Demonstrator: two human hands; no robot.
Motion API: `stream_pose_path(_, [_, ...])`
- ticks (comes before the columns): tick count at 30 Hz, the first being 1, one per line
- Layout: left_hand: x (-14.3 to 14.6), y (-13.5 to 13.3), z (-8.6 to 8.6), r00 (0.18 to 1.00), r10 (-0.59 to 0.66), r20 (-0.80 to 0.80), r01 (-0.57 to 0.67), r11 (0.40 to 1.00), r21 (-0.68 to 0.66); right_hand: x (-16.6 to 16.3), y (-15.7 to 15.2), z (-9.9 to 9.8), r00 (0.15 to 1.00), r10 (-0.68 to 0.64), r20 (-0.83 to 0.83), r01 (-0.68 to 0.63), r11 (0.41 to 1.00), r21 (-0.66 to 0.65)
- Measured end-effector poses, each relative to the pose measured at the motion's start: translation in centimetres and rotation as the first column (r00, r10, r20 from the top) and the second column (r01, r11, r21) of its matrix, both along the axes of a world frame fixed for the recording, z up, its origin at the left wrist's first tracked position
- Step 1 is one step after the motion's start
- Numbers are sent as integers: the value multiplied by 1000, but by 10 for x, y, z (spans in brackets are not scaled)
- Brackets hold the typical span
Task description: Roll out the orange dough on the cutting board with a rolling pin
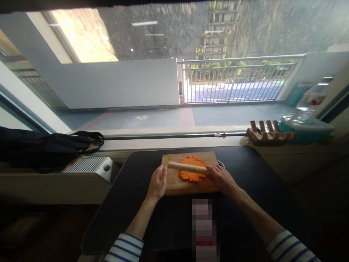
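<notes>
A wooden board (174,185) lies on a dark table (245,174) by the window. On the board is a flattened sheet of orange dough (192,161). A pale wooden rolling pin (187,167) lies across the dough. My right hand (221,177) rests on the pin's right end with its fingers curled over it. My left hand (157,183) lies on the left part of the board, just below the pin's left end, fingers together and flat; I cannot tell whether it touches the pin.
A black bag (46,147) lies on the sill at the left above a white radiator (89,167). A wooden rack (268,134) and a teal container with a clear lid (307,127) stand at the right of the sill.
</notes>
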State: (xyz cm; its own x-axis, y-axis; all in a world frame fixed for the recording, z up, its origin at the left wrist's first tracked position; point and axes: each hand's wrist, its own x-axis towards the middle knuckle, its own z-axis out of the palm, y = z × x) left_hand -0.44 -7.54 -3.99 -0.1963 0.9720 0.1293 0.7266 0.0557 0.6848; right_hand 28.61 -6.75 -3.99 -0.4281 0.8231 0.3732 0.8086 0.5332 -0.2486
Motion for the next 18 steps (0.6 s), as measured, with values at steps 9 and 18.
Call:
stream_pose_path(9, [-2,-2,-7,971,75,227,-44,990,-135,25,3,-10,881,-376,-289,272,900,-341])
stream_pose_path(18, [0,2,-5,973,48,224,-21,993,-120,19,-9,-16,861,-444,-250,351,872,-341])
